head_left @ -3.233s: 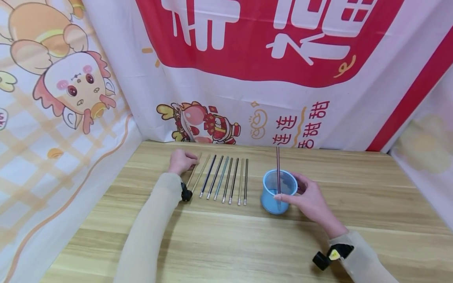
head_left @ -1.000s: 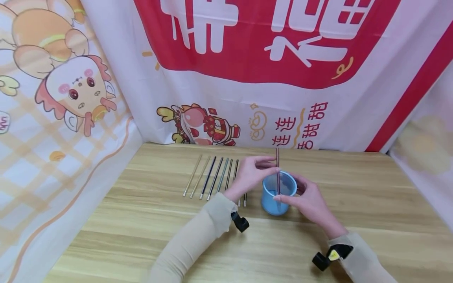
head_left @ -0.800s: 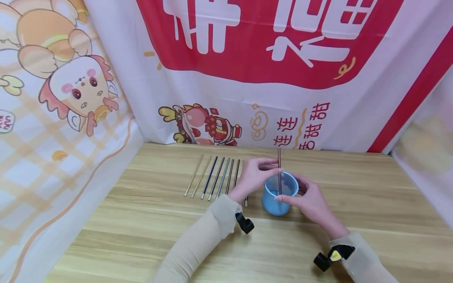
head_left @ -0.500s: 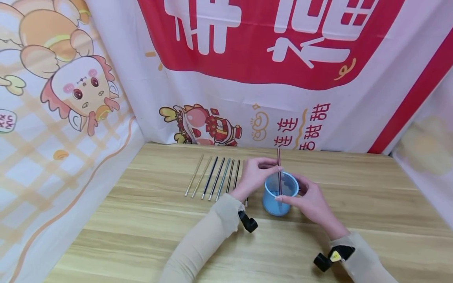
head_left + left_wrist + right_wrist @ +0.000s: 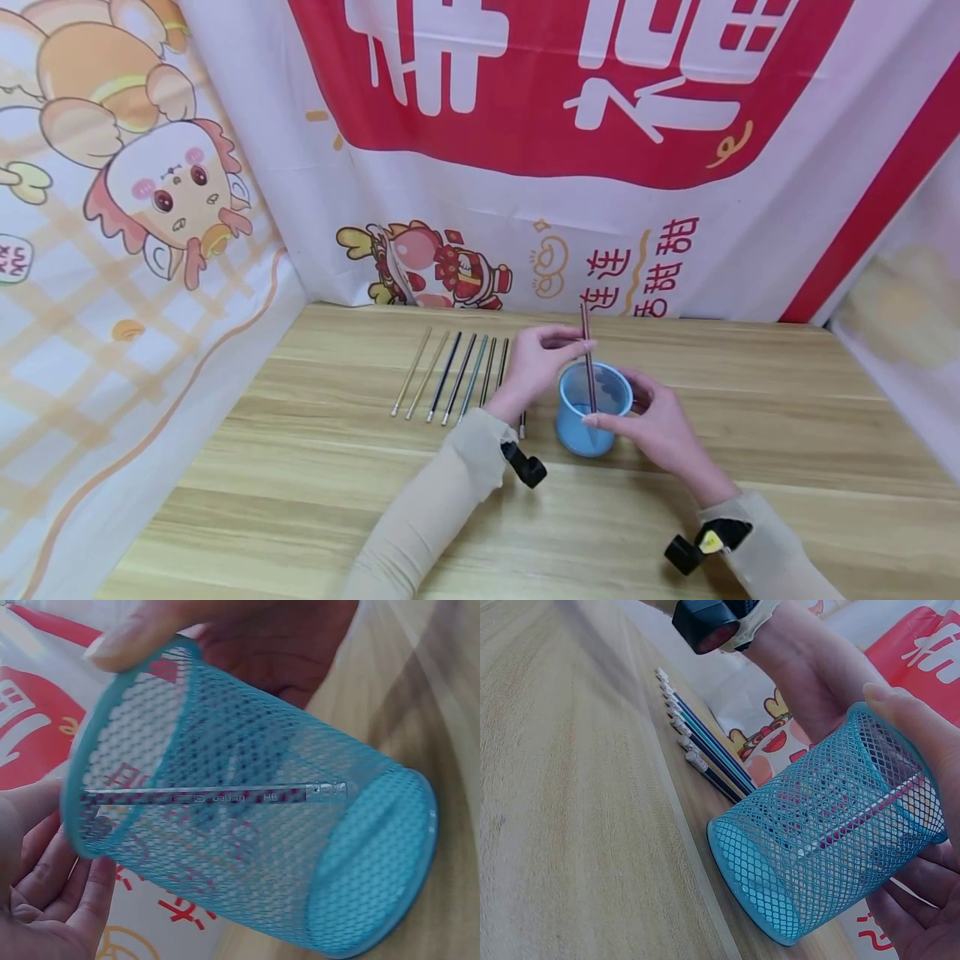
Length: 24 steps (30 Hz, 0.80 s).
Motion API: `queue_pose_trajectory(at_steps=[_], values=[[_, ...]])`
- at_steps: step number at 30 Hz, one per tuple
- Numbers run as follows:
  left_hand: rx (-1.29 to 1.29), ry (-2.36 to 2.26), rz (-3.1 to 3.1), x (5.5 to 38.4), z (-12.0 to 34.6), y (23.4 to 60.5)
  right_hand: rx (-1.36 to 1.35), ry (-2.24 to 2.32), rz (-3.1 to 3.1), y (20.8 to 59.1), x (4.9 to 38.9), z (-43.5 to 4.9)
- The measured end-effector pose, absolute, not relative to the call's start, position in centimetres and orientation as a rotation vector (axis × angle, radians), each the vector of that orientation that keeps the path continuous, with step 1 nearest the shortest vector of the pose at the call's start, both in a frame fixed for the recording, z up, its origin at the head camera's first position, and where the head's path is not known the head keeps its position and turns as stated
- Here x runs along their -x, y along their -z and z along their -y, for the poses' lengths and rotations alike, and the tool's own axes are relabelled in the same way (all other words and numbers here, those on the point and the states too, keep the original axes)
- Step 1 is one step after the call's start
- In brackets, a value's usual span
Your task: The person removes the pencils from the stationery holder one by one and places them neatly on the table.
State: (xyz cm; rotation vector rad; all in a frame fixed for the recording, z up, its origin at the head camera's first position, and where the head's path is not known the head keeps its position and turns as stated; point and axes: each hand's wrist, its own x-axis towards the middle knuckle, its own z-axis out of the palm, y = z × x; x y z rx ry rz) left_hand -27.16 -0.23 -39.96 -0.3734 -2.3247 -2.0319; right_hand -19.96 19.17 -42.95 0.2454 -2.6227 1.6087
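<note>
A blue mesh pencil cup (image 5: pixel 577 435) stands upright on the table. My right hand (image 5: pixel 663 425) grips it from the right, thumb over the near rim and fingers behind. Inside is a dark red pencil (image 5: pixel 587 333), eraser end down, rising past the rim. Near its upper part, my left hand (image 5: pixel 531 367) pinches that pencil between thumb and fingers. The left wrist view shows the pencil (image 5: pixel 255 796) through the mesh, its eraser seemingly short of the base. Left of the cup lies a row of pencils (image 5: pixel 446 379), partly hidden by my left hand and sleeve.
The wooden table (image 5: pixel 585 533) ends at a hanging white and red printed cloth (image 5: pixel 555 92) behind the cup. Another printed cloth (image 5: pixel 142 242) borders the left side. In the right wrist view, the row's eraser ends (image 5: pixel 676 724) point toward the table's front.
My left hand has come from the far left pencil to the one in the cup. Over the last half second, hand and pencil have risen slightly. My right hand stays on the cup.
</note>
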Motion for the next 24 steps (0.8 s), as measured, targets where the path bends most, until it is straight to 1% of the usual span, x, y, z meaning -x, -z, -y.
queue_pose_trajectory(at_steps=[6,12,17,24], values=[[0.301,2.052,2.242,27.1,1.0,38.7,-0.243,-1.609,2.625,42.9,19.9,-19.2],[0.272,2.236,2.025,27.2,1.4,37.7,-0.231,-1.604,2.641,42.9,19.8,-19.3],[0.285,2.333,1.878,27.1,1.8,36.7,-0.224,-1.602,2.646,42.8,19.8,-19.3],[0.389,2.364,1.705,27.3,3.3,35.5,-0.226,-1.606,2.644,42.9,19.8,-19.3]])
